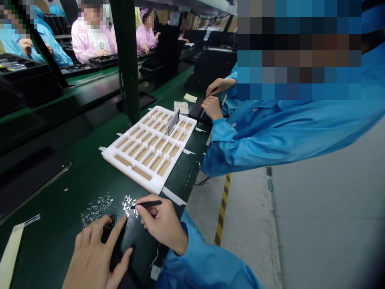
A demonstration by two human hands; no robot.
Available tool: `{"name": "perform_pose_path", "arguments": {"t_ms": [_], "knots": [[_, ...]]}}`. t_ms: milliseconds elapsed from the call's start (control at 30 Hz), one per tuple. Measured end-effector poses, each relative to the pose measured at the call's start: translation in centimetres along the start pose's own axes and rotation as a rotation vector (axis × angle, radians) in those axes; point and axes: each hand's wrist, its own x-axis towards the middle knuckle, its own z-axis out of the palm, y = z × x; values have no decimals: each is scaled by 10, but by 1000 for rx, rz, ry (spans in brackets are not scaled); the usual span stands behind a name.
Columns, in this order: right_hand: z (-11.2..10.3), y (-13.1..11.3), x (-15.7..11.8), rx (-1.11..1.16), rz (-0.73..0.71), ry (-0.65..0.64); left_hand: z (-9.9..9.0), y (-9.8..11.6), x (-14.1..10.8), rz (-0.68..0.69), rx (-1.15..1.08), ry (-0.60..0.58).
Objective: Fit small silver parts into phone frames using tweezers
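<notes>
My right hand (164, 222) grips black tweezers (150, 204), whose tip reaches into a small heap of bright silvery pieces (128, 202) on the dark green table (90, 168). To the left of that heap lies a looser scatter of similar tiny pieces (98, 208). My left hand (100, 249) is at the near edge of the scatter, its fingers apart and its palm down; its fingertips hide some of the pieces. Something dark beneath this hand cannot be made out.
Beyond my hands sits a white foam tray (146, 176) with one metal frame (173, 122) standing in a slot. A co-worker's hands (213, 107) are at the right. A black panel (30, 176) and yellow strip (12, 253) lie left. A green post (128, 60) rises behind.
</notes>
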Motion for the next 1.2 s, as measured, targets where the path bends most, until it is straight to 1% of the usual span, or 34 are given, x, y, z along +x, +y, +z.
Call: {"name": "perform_pose_path", "arguments": {"t_ms": [100, 200, 367, 533, 667, 767, 867, 1033, 1200], "knots": [[-3, -3, -4, -26, -25, 7, -2, 1, 1, -5, -8, 16], [-5, -7, -6, -81, -76, -10, -3, 2, 1, -19, -15, -8], [-4, -9, -4, -88, -78, 13, -1, 3, 0, -31, -11, -23], [-2, -6, -2, -72, -85, -22, -1, 2, 0, -31, -9, 7], [-4, -6, -5, -86, -109, -13, 1, 2, -1, -22, -8, -10], [-5, -5, -6, -94, -135, -33, 3, 2, -2, -25, -4, -17], [-5, -4, -6, -83, -120, -34, 4, 2, -4, -46, 23, -21], [-2, -3, -4, -26, -48, 10, 5, 2, -6, -112, 87, -4], [5, -6, 2, -39, -7, -102, 6, 3, -7, -130, 74, -10]]}}
